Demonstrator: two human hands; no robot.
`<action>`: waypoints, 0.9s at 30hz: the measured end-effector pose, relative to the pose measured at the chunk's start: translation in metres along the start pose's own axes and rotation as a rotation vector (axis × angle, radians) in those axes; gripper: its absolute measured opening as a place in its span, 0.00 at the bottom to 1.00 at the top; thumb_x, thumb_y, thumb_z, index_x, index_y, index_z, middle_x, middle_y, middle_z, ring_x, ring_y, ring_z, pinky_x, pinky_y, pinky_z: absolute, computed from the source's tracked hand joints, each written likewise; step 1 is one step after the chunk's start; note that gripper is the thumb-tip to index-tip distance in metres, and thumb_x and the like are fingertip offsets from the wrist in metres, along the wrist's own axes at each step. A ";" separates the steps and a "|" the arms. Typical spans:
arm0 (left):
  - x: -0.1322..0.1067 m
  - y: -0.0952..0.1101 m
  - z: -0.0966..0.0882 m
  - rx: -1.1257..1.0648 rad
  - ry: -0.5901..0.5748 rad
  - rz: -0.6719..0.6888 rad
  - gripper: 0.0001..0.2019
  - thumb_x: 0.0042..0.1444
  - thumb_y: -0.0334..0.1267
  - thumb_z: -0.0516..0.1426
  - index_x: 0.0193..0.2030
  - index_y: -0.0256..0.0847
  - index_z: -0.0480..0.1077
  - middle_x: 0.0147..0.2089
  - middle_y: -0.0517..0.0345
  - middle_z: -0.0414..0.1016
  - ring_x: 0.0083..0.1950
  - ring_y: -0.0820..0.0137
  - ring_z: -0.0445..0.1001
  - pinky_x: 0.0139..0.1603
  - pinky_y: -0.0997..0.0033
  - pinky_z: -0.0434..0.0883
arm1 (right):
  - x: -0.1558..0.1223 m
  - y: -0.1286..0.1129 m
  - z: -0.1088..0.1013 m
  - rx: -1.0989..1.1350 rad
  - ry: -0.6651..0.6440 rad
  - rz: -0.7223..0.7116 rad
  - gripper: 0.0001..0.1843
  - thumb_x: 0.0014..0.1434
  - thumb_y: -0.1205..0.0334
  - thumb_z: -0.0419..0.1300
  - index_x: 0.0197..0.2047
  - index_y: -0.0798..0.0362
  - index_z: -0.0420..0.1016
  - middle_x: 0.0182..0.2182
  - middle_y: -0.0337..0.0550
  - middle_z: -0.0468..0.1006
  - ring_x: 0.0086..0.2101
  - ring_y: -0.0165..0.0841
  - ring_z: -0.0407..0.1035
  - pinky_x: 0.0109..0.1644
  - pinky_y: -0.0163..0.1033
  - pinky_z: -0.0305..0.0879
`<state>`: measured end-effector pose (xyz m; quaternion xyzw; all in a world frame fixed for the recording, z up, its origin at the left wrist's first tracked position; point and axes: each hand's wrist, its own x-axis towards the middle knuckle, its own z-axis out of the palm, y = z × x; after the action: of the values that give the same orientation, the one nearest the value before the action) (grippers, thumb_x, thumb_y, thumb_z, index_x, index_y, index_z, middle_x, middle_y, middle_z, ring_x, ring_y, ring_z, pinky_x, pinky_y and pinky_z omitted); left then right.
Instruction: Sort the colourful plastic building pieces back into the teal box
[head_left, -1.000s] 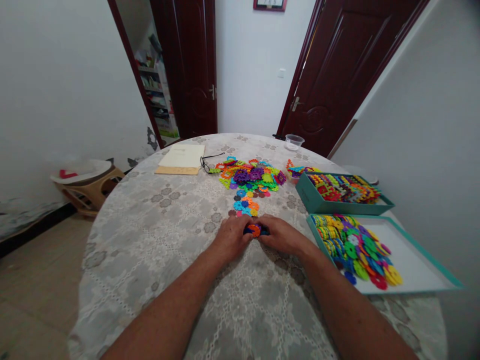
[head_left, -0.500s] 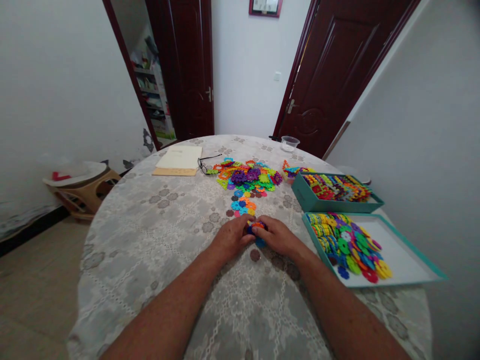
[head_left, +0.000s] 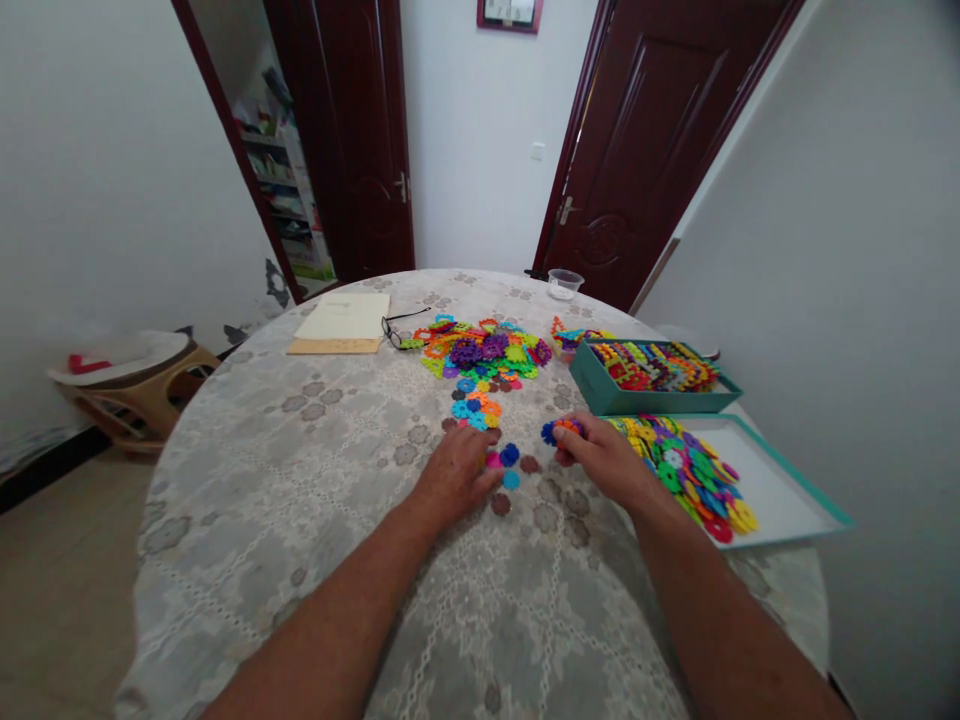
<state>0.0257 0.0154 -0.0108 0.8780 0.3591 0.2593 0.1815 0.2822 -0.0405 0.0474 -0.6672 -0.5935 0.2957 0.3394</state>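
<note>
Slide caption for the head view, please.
Right hand holds blue and orange notched plastic discs; left hand is beside loose colourful notched discs on the grey floral tablecloth.

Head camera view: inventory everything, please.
Floral tablecloth: one, grey, foreground.
Toothed plastic disc heap: one, multicoloured, centre.
Loose discs: several, mixed, before heap.
Long box: one, teal, right.
Shallow tray: one, white, before box.
Smaller heap: one, multicoloured, beside box.
Plastic bowl: one, clear, far edge.
Papers: count unclear, cream, left.
Glasses: one pair, black, by papers.
Panelled doors: two, dark red, background.
Wall frame: one, red, top.
Wooden stand: one, tan, left floor.
Left hand: one, near loose discs.
Right hand: one, gripping blue-orange discs.
</note>
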 end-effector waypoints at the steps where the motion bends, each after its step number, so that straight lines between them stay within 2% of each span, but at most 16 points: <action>1: 0.000 0.002 -0.001 0.017 -0.022 -0.003 0.19 0.64 0.40 0.64 0.60 0.42 0.73 0.62 0.45 0.77 0.65 0.56 0.72 0.70 0.53 0.65 | -0.006 -0.001 -0.012 -0.043 0.049 0.008 0.15 0.68 0.47 0.56 0.42 0.50 0.75 0.30 0.40 0.81 0.31 0.37 0.76 0.36 0.39 0.67; 4: 0.002 0.007 -0.005 0.057 -0.075 -0.017 0.24 0.59 0.44 0.68 0.61 0.43 0.73 0.64 0.44 0.75 0.66 0.53 0.71 0.71 0.51 0.64 | -0.024 0.003 -0.047 -0.224 0.244 0.005 0.15 0.68 0.48 0.56 0.44 0.49 0.77 0.35 0.44 0.83 0.36 0.39 0.76 0.40 0.41 0.68; 8: 0.004 0.012 -0.013 0.093 -0.161 -0.008 0.34 0.51 0.50 0.73 0.64 0.45 0.72 0.67 0.45 0.74 0.68 0.49 0.69 0.72 0.46 0.62 | -0.035 0.029 -0.080 -0.487 0.498 0.089 0.17 0.67 0.52 0.54 0.50 0.50 0.79 0.45 0.51 0.84 0.44 0.45 0.76 0.49 0.47 0.68; 11: 0.002 0.011 -0.015 0.104 -0.205 0.025 0.41 0.47 0.52 0.74 0.67 0.49 0.70 0.69 0.46 0.72 0.69 0.49 0.68 0.72 0.46 0.62 | -0.034 0.053 -0.092 -0.527 0.577 0.144 0.20 0.67 0.56 0.52 0.54 0.53 0.79 0.49 0.55 0.83 0.47 0.47 0.76 0.53 0.49 0.68; 13: 0.001 0.007 -0.014 0.110 -0.216 0.051 0.42 0.46 0.53 0.74 0.68 0.50 0.68 0.70 0.47 0.71 0.70 0.49 0.67 0.73 0.46 0.61 | -0.033 0.061 -0.096 -0.496 0.631 0.122 0.21 0.67 0.58 0.51 0.57 0.53 0.78 0.51 0.54 0.83 0.50 0.47 0.75 0.56 0.50 0.68; 17: 0.002 0.000 -0.011 0.102 -0.192 0.058 0.36 0.52 0.50 0.72 0.67 0.50 0.69 0.68 0.48 0.73 0.69 0.50 0.68 0.72 0.47 0.62 | -0.031 0.055 -0.098 -0.430 0.777 0.011 0.22 0.66 0.63 0.49 0.55 0.55 0.79 0.51 0.55 0.83 0.53 0.46 0.74 0.61 0.51 0.67; 19: 0.004 -0.003 -0.009 0.087 -0.173 0.060 0.29 0.56 0.48 0.69 0.64 0.49 0.71 0.66 0.49 0.75 0.67 0.52 0.70 0.71 0.47 0.63 | -0.030 0.043 -0.091 -0.396 0.823 -0.036 0.20 0.67 0.64 0.48 0.52 0.54 0.80 0.49 0.54 0.83 0.52 0.46 0.75 0.61 0.51 0.68; 21: 0.007 -0.005 -0.007 0.065 -0.165 0.066 0.22 0.60 0.46 0.65 0.60 0.49 0.74 0.63 0.49 0.78 0.64 0.53 0.72 0.69 0.48 0.65 | -0.028 0.028 -0.075 -0.353 0.790 -0.109 0.19 0.68 0.65 0.49 0.49 0.53 0.80 0.47 0.53 0.83 0.50 0.44 0.75 0.60 0.50 0.68; 24: 0.009 -0.007 -0.004 0.028 -0.137 0.059 0.16 0.63 0.46 0.61 0.56 0.48 0.76 0.59 0.50 0.80 0.62 0.54 0.73 0.66 0.49 0.68 | -0.026 0.011 -0.031 -0.316 0.587 -0.303 0.20 0.66 0.71 0.49 0.50 0.51 0.80 0.48 0.52 0.82 0.52 0.42 0.73 0.62 0.48 0.67; 27: 0.009 -0.006 -0.001 -0.004 -0.114 0.036 0.14 0.66 0.45 0.58 0.54 0.47 0.77 0.55 0.49 0.81 0.57 0.55 0.76 0.61 0.52 0.71 | -0.024 0.005 0.022 -0.347 0.331 -0.437 0.22 0.66 0.73 0.52 0.58 0.50 0.77 0.54 0.51 0.79 0.56 0.42 0.70 0.66 0.50 0.65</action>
<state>0.0274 0.0263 -0.0101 0.8973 0.3319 0.2129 0.1987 0.2648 -0.0626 0.0307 -0.6108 -0.7011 -0.0020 0.3680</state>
